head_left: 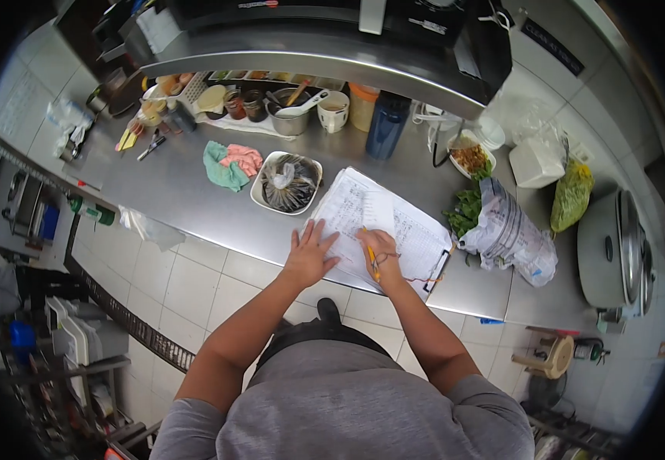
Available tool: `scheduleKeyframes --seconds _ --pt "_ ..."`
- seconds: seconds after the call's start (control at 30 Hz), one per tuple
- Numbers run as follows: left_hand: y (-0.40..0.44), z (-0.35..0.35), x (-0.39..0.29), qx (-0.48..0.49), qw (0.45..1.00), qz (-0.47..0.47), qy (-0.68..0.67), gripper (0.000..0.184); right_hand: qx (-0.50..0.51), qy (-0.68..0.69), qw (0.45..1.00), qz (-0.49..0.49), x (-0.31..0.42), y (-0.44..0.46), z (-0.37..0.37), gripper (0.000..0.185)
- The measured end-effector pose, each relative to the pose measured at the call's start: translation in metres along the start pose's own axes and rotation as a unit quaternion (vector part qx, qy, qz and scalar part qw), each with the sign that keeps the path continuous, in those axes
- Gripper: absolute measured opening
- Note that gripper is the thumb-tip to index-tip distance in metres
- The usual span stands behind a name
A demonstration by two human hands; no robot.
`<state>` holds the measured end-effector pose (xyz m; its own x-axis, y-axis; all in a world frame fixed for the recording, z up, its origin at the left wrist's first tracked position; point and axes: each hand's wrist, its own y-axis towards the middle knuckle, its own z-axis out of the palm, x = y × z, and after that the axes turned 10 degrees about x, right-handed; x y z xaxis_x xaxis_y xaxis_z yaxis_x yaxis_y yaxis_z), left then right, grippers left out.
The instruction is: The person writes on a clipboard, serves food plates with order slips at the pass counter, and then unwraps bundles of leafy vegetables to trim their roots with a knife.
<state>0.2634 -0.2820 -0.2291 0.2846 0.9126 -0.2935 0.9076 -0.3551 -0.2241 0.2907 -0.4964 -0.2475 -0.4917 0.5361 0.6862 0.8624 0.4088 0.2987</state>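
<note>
Sheets of handwritten paper (417, 230) lie on a clipboard whose clip (441, 267) points toward the front right of the steel counter. My left hand (309, 253) rests with fingers spread on the lower left edge of the sheets. A yellow pen (373, 264) is gripped in my right hand (381, 257), over the middle of the page; its tip is hard to make out. Just beyond my left hand stands a white tub (254, 193) holding a plastic bag of dark contents (290, 184).
Green and pink cloths (229, 165) lie left of the tub. Behind are a steel pot (290, 123), a mug (333, 113) and a blue bottle (388, 126). To the right are wrapped leafy greens (467, 215) and a large cooker (609, 249). A steel shelf (325, 65) overhangs the back.
</note>
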Motion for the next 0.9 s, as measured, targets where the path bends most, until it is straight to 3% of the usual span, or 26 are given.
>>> scheduleKeyframes --seconds 0.07,0.13,0.17,0.23,0.53,0.6,0.67,0.9 --pt "-0.006 0.007 0.007 0.016 0.999 0.028 0.008 0.064 0.01 -0.104 0.995 -0.004 0.001 -0.025 -0.012 0.026" --pt "-0.019 0.009 0.0 0.009 1.0 0.015 -0.019 0.066 0.022 -0.109 0.988 0.109 -0.007 -0.056 -0.024 0.034" --pt "-0.026 0.01 -0.004 0.016 1.0 0.017 -0.019 0.066 0.022 -0.106 0.987 0.116 -0.008 -0.069 -0.028 0.034" --pt "-0.037 0.011 -0.012 0.008 1.0 0.009 -0.017 0.069 -0.099 -0.142 0.976 0.129 0.0 -0.084 -0.039 0.035" --pt "-0.007 0.004 0.001 -0.008 0.998 -0.047 0.029 0.063 -0.065 -0.167 0.974 0.136 -0.022 -0.076 -0.046 0.033" --pt "-0.003 0.002 0.001 -0.008 0.998 -0.044 0.041 0.062 -0.044 -0.283 0.944 0.163 -0.014 -0.073 -0.058 0.034" --pt "0.0 0.001 0.002 -0.013 0.998 -0.046 0.048 0.061 -0.045 -0.261 0.944 0.197 -0.026 -0.081 -0.058 0.033" --pt "0.017 -0.006 0.0 -0.009 0.994 -0.074 0.081 0.06 -0.074 -0.239 0.953 0.174 -0.037 -0.087 -0.055 0.031"
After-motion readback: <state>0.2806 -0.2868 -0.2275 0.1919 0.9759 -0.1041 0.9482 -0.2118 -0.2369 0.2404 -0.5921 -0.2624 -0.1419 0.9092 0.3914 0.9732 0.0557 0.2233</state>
